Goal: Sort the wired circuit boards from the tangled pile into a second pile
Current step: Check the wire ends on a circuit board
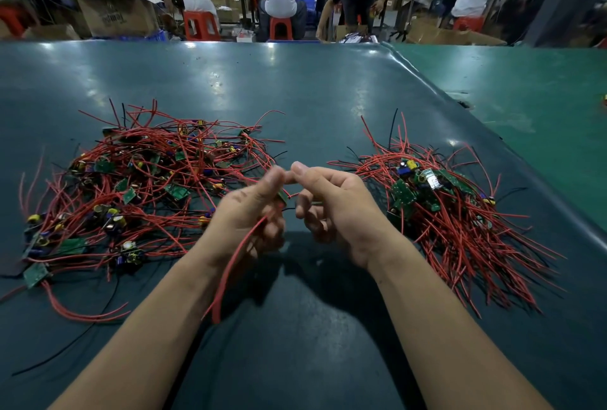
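**A:** Where are the hands?

**B:** Both forearms reach in from 6 o'clock and meet at the centre of the dark teal surface (295, 87). The left hand (253, 212) is raised, back toward the camera, fingers curled round a wired circuit board (281, 201); only a sliver of the board shows beside the fingers. Its red wire (236, 258) trails down toward 6 o'clock, past the wrist.

**A:** And the right?

**B:** The right hand (335, 209) sits just beside the left, fingers loosely curled, thumb tip touching the left thumb. Whether it pinches anything I cannot tell; a thin black lead runs between the two hands.

**A:** The piles?

**B:** The tangled pile (138, 186) of green boards and red wires spreads at 9 o'clock. The second pile (437, 202) lies at 3 o'clock, its wires fanning toward 5 o'clock. The hands hover between them, apart from both.
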### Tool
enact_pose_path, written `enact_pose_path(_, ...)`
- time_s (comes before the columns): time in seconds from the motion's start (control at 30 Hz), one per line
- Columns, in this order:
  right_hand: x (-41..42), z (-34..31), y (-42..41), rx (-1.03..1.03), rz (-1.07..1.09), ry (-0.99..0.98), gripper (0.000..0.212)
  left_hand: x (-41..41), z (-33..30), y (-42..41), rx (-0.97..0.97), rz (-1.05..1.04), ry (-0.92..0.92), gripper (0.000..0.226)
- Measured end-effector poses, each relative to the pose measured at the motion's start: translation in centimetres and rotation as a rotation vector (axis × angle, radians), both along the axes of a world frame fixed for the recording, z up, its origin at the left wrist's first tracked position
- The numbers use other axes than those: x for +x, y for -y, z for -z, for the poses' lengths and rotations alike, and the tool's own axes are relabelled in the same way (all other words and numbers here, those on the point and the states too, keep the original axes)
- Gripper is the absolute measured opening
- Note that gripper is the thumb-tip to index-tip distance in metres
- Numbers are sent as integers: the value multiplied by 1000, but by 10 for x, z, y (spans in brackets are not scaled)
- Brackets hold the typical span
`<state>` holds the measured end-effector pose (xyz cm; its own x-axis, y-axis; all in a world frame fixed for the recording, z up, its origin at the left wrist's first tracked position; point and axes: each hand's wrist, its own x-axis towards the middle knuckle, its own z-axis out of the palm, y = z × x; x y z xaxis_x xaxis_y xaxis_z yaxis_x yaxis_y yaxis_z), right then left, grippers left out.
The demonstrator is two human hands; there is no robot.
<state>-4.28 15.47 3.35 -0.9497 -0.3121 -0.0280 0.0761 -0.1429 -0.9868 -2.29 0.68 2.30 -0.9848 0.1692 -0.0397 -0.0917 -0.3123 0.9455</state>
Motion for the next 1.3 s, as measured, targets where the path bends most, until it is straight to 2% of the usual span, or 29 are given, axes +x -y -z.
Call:
enact_pose_path(0.07,2,0,2,45,-60,7,37,2,5,-3,-110,78,51,52)
enact_pose_path(0.13,4,0,2,82,-122,5,30,3,9,-5,-175,95,27,56)
enact_pose_path(0.2,5,-1,0,72,-163,2,18,2,10,-6,-161,85,15,56)
enact_pose_path(0.33,4,-3,-3,35,-180,14,29,1,10,-4,-147,108,-16,61)
enact_pose_path(0.43,3,-1,-3,13,-162,47,32,0,10,-4,-199,99,-21,54)
enact_pose_path(0.53,-2,-1,-5,-93,-91,98,21,0,8,-6,-172,73,3,46)
enact_pose_path(0.6,-3,-2,-6,-129,-95,111,8,1,6,-7,-180,58,10,51)
enact_pose_path(0.7,-1,-1,-8,-47,-152,102,29,3,5,-7,-166,66,7,47)
enact_pose_path(0.77,2,-1,-6,-37,-188,91,19,3,6,-5,-184,64,-1,55)
enact_pose_path(0.83,1,-2,-5,-81,-156,108,15,2,7,-4,-217,56,1,62)
enact_pose_path(0.93,-3,0,-5,-130,-34,137,29,1,8,-4,-202,58,20,54)
enact_pose_path(1.07,-4,-2,-4,-203,58,116,25,0,10,-5,-198,67,-2,44)
enact_pose_path(1.2,-7,-4,-7,-268,160,112,20,2,11,-3,-235,123,-23,51)
enact_pose_path(1.3,-9,-4,-8,-283,227,108,18,1,12,-2,-245,177,-37,46)
